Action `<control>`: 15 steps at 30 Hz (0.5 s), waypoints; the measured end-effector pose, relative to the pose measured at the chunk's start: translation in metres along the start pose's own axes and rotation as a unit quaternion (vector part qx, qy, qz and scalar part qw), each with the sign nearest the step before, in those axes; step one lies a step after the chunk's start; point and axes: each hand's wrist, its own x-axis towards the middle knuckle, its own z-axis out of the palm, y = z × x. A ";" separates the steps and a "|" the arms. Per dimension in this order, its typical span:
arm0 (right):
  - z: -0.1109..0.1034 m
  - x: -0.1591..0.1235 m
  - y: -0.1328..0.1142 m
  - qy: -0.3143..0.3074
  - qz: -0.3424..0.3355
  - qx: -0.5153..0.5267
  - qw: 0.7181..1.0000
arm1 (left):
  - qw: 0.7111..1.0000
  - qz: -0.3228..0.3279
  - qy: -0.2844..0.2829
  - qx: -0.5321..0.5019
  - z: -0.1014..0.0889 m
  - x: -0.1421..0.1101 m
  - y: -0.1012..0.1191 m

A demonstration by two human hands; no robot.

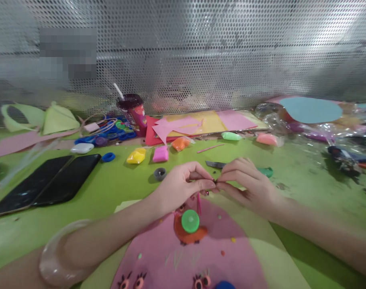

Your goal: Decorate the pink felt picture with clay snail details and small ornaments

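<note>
My left hand and my right hand meet fingertip to fingertip above a pink paper shape. Both are closed in a pinch on a tiny dark bit, mostly hidden by the fingers. Under the left fingers, a thin pink stick points down. On the pink paper sit an orange clay shape and a round green cap. Lower down are clay eyes with dark lashes and small coloured dots. A cutter blade pokes out behind the right hand.
A small grey cap lies left of my hands. Packets of yellow clay, pink clay and orange clay lie farther back. A lidded cup stands behind; black phones lie left, pliers right.
</note>
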 end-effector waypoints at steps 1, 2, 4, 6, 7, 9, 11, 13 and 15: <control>0.000 0.000 0.000 0.004 -0.001 0.001 1.000 | 1.000 0.001 0.001 0.000 0.000 0.000 0.000; -0.001 0.000 0.000 0.008 0.001 0.002 1.000 | 1.000 0.002 0.002 -0.001 0.000 0.000 0.000; -0.001 0.000 -0.001 0.017 0.009 0.004 1.000 | 1.000 0.001 0.008 -0.001 0.000 0.001 0.001; -0.002 0.000 -0.001 0.025 0.010 -0.004 1.000 | 1.000 -0.001 0.011 0.003 0.000 0.001 0.001; -0.001 -0.001 -0.002 0.029 0.008 -0.009 1.000 | 1.000 -0.002 0.012 0.006 0.000 0.001 0.001; -0.001 -0.001 -0.002 0.029 0.000 -0.016 0.999 | 1.000 -0.003 0.008 0.012 0.000 0.002 0.000; 0.000 -0.001 -0.002 0.023 -0.008 -0.018 1.000 | 1.000 0.000 0.003 0.017 -0.001 0.002 -0.002; 0.001 -0.001 -0.002 0.020 -0.012 -0.019 1.000 | 1.000 0.003 0.003 0.019 -0.002 0.003 -0.003; 0.002 -0.001 -0.002 0.017 -0.014 -0.019 1.000 | 1.000 0.008 0.005 0.019 -0.002 0.003 -0.005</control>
